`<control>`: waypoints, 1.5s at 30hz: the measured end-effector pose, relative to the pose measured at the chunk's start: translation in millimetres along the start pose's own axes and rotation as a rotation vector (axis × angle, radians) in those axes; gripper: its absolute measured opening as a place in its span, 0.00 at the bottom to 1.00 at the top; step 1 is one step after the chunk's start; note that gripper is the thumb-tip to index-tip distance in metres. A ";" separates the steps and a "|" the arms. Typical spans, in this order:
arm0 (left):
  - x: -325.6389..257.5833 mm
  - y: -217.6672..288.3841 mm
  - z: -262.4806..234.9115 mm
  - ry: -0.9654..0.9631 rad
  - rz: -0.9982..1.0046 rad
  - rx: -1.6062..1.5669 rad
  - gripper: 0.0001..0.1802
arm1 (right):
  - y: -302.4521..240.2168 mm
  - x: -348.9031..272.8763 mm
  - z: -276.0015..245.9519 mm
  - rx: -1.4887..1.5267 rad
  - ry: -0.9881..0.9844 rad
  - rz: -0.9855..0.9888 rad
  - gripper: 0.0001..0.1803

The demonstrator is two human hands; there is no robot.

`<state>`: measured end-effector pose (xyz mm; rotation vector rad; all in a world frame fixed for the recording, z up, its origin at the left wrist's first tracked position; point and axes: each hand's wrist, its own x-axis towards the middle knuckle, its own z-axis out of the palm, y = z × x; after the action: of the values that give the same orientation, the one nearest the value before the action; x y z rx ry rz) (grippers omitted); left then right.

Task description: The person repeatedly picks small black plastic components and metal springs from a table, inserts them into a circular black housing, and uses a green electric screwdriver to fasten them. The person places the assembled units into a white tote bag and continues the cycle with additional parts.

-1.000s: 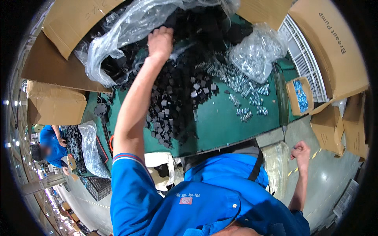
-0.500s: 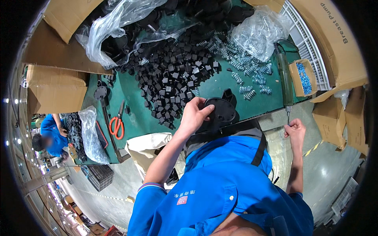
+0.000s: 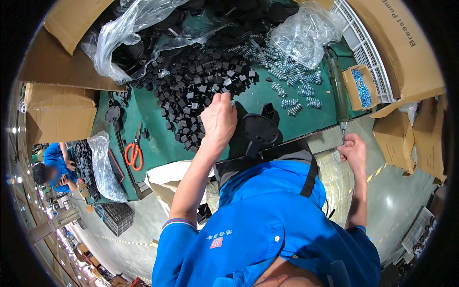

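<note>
My left hand (image 3: 219, 118) is over the near right side of a heap of small black plastic blocks (image 3: 191, 91). Its fingers are bent and pressed together, and what they pinch is hidden. Just right of it, a round black plastic disc with a bracket (image 3: 260, 129) rests by the table's near edge, touched by neither hand. My right hand (image 3: 353, 148) is closed in a pinch at the bit tip of a green power screwdriver (image 3: 337, 86), which lies with its bit past the table edge. Whatever is between those fingertips is too small to make out.
Loose springs (image 3: 299, 79) lie beyond the disc, beside a clear plastic bag (image 3: 308, 36). A small carton of blue screws (image 3: 362, 88) stands right of the screwdriver. Orange-handled scissors (image 3: 134, 154) lie at left. Farther left, another person (image 3: 57, 165) works at a table.
My left hand has let go of the black disc and moved left and away from me to the blocks. My right hand stays at the screwdriver's bit. The whole view has shifted slightly.
</note>
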<state>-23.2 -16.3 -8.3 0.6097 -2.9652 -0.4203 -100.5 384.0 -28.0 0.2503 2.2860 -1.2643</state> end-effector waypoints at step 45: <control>15.6 47.5 -3.8 0.022 0.166 -0.593 0.19 | -19.0 -12.5 -4.3 -0.392 0.174 -0.107 0.16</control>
<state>-54.7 18.5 9.2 0.2921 -2.6275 -1.1918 -98.8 378.2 -5.7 0.1011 2.6681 -0.8412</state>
